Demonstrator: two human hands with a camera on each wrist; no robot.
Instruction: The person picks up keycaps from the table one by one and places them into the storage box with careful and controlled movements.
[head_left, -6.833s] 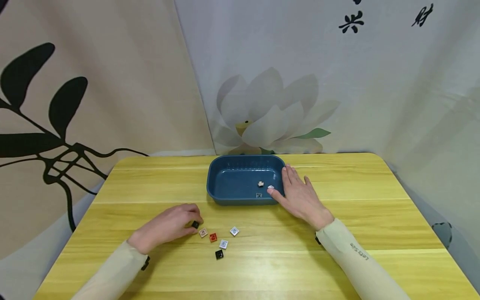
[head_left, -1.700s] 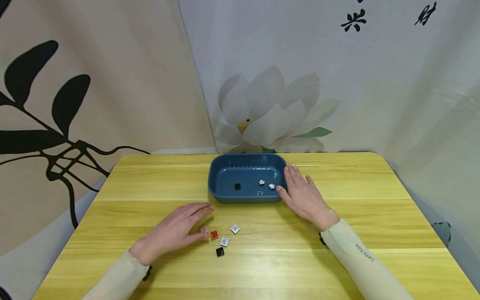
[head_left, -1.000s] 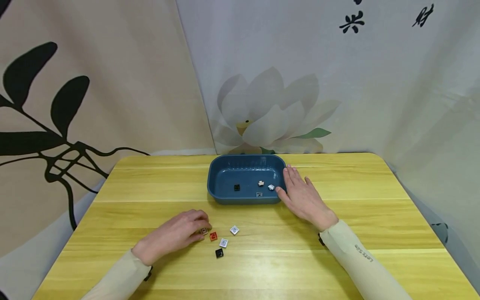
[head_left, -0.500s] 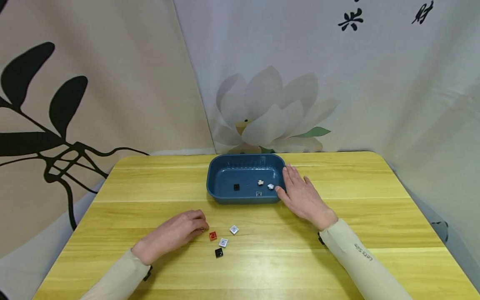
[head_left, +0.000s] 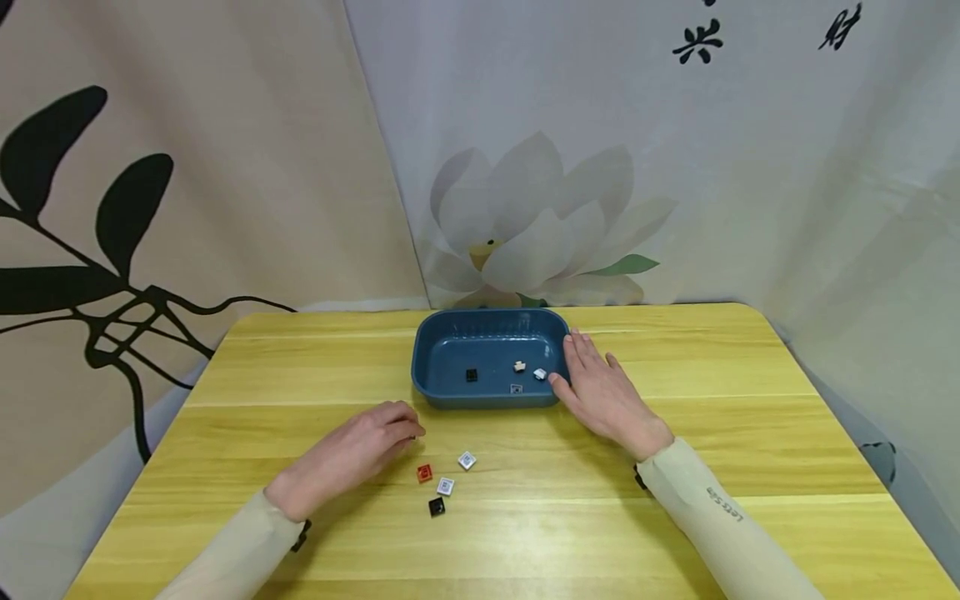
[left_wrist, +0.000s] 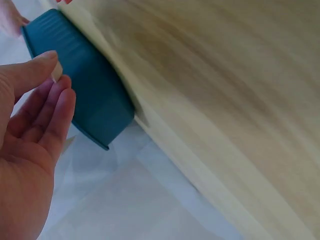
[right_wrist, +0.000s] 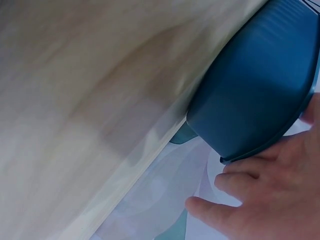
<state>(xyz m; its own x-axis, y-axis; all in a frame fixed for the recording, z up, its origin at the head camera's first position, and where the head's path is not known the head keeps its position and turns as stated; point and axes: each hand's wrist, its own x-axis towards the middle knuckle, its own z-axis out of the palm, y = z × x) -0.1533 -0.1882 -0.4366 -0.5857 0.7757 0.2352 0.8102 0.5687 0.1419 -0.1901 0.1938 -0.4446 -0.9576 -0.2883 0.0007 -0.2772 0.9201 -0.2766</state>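
My left hand is over the table, left of the loose pieces and just short of the tray's near left corner. In the left wrist view its thumb and fingertips pinch a small beige square block. My right hand lies along the right end of the dark blue tray, fingers straight against the outer wall and thumb at the rim. Inside the tray are a black block, a beige block, a white block and a dark piece with a pale outline.
A red block, a white block, a second white block and a black block lie on the wooden table in front of the tray. A printed cloth hangs behind the table.
A black block, earlier in the left hand, is now in the tray. The left hand has since picked up the beige block and moved it slightly toward the tray. The right hand stays at the tray.
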